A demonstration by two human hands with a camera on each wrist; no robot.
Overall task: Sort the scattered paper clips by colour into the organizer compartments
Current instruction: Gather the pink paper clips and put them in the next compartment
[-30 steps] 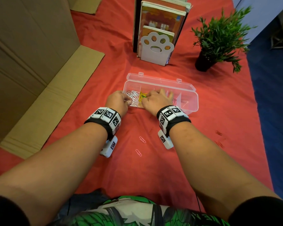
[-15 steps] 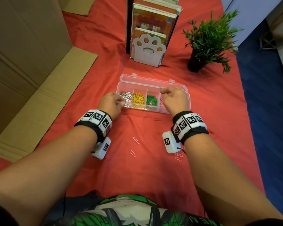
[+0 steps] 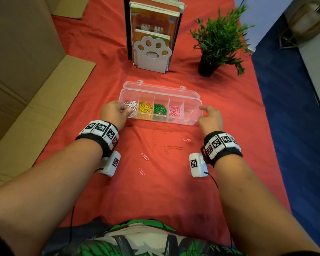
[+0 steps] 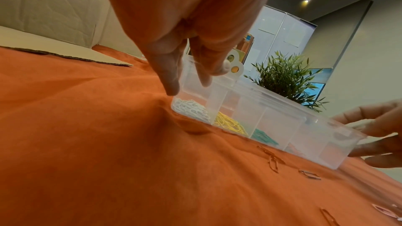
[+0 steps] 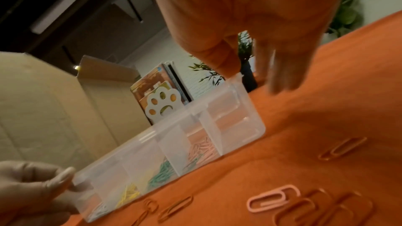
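I saw the clear plastic organizer (image 3: 190, 93), ribbed by thin dividers, lying on the soft red cloth (image 3: 100, 52) between my hands. My left hand (image 3: 115, 112) pinched its left end wall; my right hand (image 3: 210, 118) touched the right end with loosely spread fingers. Thin wire paper clips (image 3: 156, 127) lay scattered just in front.

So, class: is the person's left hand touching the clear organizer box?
Touching. The left wrist view shows the left hand with its fingers gripping the end wall of the organizer box.
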